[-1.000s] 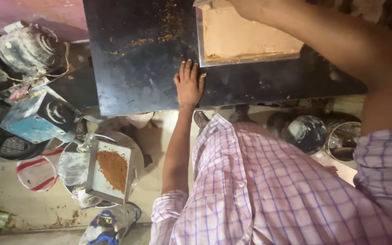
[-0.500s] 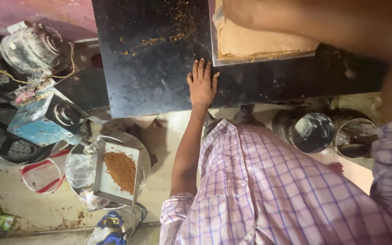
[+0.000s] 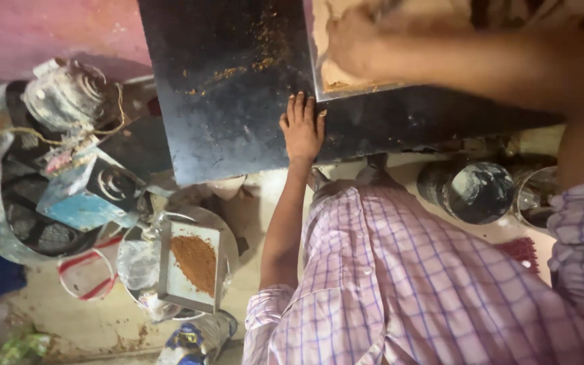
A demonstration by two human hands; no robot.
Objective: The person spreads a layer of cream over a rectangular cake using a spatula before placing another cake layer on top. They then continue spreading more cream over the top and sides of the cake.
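My left hand (image 3: 302,128) lies flat, fingers apart, on the near edge of a black tabletop (image 3: 224,101) dusted with brown crumbs. My right hand (image 3: 353,40) is blurred and reaches over a shallow metal tray (image 3: 315,84) at the table's far side. The tray holds a smooth tan mass (image 3: 346,78). The right hand rests on or just above that mass, and whether it holds anything is unclear. My checked shirt (image 3: 400,284) fills the lower right.
On the floor at left are a metal motor (image 3: 69,101), a blue box (image 3: 89,192), and a small tray of brown powder (image 3: 194,263) on a round plate. Dark round pots (image 3: 474,192) stand under the table at right.
My right arm has swept left across the tan tray and now blurs. My left hand stays flat on the table edge. The view has shifted slightly.
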